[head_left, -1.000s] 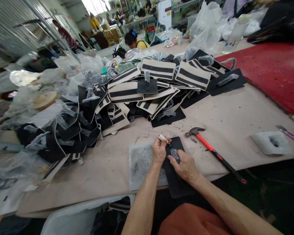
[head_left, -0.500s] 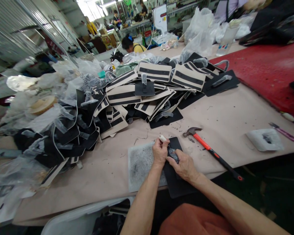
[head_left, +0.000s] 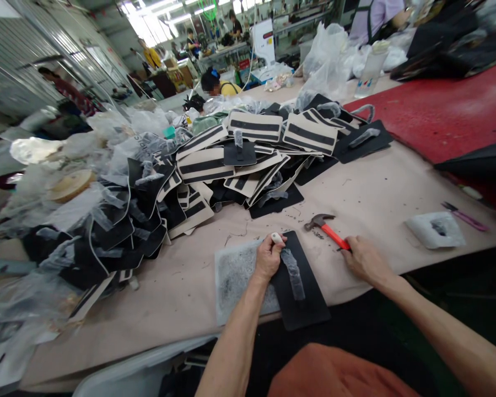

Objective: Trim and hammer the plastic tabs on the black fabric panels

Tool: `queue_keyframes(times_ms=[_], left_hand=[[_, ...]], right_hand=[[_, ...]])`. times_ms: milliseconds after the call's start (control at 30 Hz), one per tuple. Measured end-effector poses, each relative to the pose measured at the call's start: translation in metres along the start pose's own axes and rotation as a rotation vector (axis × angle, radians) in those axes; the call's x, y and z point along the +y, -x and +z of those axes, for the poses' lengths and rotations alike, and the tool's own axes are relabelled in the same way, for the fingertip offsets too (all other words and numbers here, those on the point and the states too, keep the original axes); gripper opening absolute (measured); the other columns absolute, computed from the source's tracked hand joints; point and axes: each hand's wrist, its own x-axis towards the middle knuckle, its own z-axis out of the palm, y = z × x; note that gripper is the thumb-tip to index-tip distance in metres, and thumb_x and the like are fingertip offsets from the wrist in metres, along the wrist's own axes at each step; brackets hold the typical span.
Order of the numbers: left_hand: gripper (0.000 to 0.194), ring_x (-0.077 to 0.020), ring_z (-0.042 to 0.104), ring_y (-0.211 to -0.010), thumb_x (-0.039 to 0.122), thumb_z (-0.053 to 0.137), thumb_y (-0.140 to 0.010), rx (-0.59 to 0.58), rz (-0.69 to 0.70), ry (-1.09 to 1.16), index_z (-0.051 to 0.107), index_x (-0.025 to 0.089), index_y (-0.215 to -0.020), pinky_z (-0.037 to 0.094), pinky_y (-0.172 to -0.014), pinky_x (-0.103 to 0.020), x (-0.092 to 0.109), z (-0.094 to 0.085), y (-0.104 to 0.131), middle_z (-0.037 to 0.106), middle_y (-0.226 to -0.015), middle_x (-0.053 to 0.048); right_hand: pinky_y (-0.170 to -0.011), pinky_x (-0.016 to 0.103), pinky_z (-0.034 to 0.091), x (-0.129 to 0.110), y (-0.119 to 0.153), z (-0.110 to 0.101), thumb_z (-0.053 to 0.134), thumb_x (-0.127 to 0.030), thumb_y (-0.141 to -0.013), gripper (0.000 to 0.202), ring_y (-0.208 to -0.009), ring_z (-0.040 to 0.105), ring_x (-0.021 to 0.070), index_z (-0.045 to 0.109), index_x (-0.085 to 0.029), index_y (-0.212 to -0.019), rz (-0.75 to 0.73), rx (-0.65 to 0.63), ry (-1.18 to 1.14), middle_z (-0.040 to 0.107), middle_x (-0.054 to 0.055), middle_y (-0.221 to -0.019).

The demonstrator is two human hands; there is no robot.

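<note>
My left hand (head_left: 268, 258) is closed around a small tool with a rounded white end (head_left: 276, 238), at the upper left of a black panel (head_left: 310, 303); the tool's lower part is hidden by my fingers. A plastic-wrapped strap handle (head_left: 293, 275) runs along the panel, which partly overlaps a speckled pale board (head_left: 237, 281). To the right, my right hand (head_left: 364, 258) is wrapped round the handle of a claw hammer (head_left: 330, 232). The hammer's head rests on the table, among small dark bits.
A large heap of black and cream panels (head_left: 256, 127) with wrapped handles covers the table's far side. On the right lie a white packet (head_left: 436, 230) and purple-handled snips (head_left: 467, 218). A plastic bin (head_left: 119, 369) stands below the front edge. Other people work in the background.
My right hand has left the wrapped strap handle and moved right onto the hammer's handle. My left hand stays at the panel with the white-ended tool. The view has shifted slightly.
</note>
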Motion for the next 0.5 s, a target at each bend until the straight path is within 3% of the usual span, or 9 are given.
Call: queue_keyframes(times_ms=[67,167,267,367,500], left_hand=[[0.013,-0.0197,0.071,-0.090,0.022,0.057,-0.090,-0.028,-0.002,0.009,0.065,0.019,-0.100,0.054,-0.083,-0.031,0.000,-0.001,-0.001,0.076,-0.097,-0.006],[0.014,-0.0200,0.071,-0.091,0.021,0.057,-0.088,-0.056,0.009,-0.006,0.064,0.019,-0.101,0.054,-0.083,-0.032,-0.002,-0.001,-0.002,0.076,-0.097,-0.006],[0.014,-0.0208,0.072,-0.090,0.021,0.057,-0.088,-0.066,0.026,-0.021,0.064,0.019,-0.101,0.054,-0.083,-0.032,-0.004,-0.001,-0.001,0.076,-0.097,-0.007],[0.014,-0.0215,0.072,-0.090,0.022,0.058,-0.089,-0.070,0.033,-0.034,0.064,0.019,-0.101,0.054,-0.082,-0.032,-0.005,0.000,-0.001,0.076,-0.095,-0.007],[0.015,-0.0207,0.071,-0.089,0.024,0.057,-0.089,-0.072,0.031,-0.052,0.064,0.020,-0.103,0.054,-0.081,-0.031,-0.005,0.000,-0.001,0.075,-0.093,-0.005]], right_hand=[[-0.065,0.031,0.041,0.002,-0.002,-0.003,0.054,-0.023,-0.085,0.006,-0.074,0.055,0.0212,0.056,-0.017,-0.086,0.110,-0.157,-0.271,0.058,0.008,-0.081],[-0.052,0.027,0.039,-0.010,0.000,-0.011,0.054,-0.022,-0.080,0.008,-0.056,0.049,0.0146,0.049,-0.020,-0.075,0.283,-0.411,-0.764,0.053,0.002,-0.067],[-0.042,0.025,0.035,-0.032,0.005,-0.026,0.044,-0.029,-0.086,0.013,-0.044,0.041,0.0113,0.046,-0.021,-0.077,0.307,-0.499,-0.916,0.049,-0.002,-0.062],[-0.038,0.024,0.029,-0.054,0.012,-0.054,0.036,-0.047,-0.095,0.031,-0.040,0.036,0.0109,0.049,-0.022,-0.081,0.216,-0.311,-0.960,0.044,-0.005,-0.058],[-0.045,0.026,0.030,-0.072,0.019,-0.091,0.038,-0.056,-0.097,0.041,-0.045,0.041,0.0127,0.049,-0.023,-0.075,-0.168,0.182,-0.660,0.046,-0.003,-0.054]])
